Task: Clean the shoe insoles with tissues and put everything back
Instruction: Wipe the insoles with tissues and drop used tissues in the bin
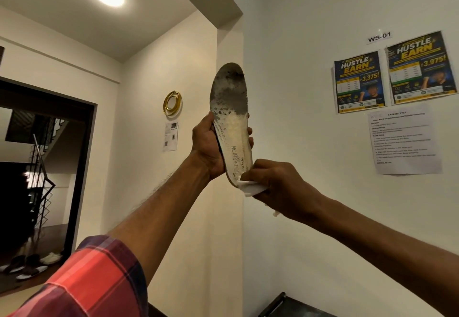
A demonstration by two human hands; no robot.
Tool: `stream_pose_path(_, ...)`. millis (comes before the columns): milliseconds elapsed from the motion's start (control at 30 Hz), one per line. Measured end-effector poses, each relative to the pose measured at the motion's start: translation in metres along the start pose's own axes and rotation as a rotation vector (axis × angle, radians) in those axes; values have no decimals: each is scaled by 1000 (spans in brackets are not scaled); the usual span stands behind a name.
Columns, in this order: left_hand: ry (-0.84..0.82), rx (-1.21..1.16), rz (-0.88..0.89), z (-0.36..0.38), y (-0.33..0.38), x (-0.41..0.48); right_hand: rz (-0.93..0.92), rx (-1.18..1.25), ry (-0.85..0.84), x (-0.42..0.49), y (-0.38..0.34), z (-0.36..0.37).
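Observation:
I hold a worn insole upright in front of the wall, toe end up. Its upper half is dark grey with grime, its lower half pale with the word FASHION printed on it. My left hand grips it from behind around the middle. My right hand pinches a folded white tissue and presses it against the heel end of the insole.
Posters and a printed sheet hang on the white wall at right. A dark doorway at left opens onto a staircase, with several shoes on the floor there. A dark shelf edge shows at the bottom.

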State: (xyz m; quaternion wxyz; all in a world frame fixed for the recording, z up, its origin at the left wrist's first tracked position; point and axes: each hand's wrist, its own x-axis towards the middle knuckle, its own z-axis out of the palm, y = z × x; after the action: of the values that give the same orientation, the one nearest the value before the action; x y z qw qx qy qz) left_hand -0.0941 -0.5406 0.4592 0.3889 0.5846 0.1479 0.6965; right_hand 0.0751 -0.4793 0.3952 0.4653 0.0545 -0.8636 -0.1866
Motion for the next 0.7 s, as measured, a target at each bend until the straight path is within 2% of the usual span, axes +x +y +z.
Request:
stream_pose_path(133, 13, -6, -4, 4, -2, 0, 57, 12, 42, -1, 9, -6)
stream_pose_path(267, 14, 28, -10, 5, -2, 0, -25, -19, -6, -5, 3, 1)
stream_pose_path(400, 12, -1, 3, 7, -1, -1, 64, 25, 84, 0, 11, -6)
stream_pose_path(533, 15, 47, -16, 7, -2, 0, -42, 18, 18, -3, -3, 5)
stream_pose_path(633, 7, 13, -7, 6, -4, -1, 33, 76, 121, 2, -1, 1)
stream_pose_path(700, 0, 2, -6, 6, -5, -1, 37, 61, 108, 3, -3, 3)
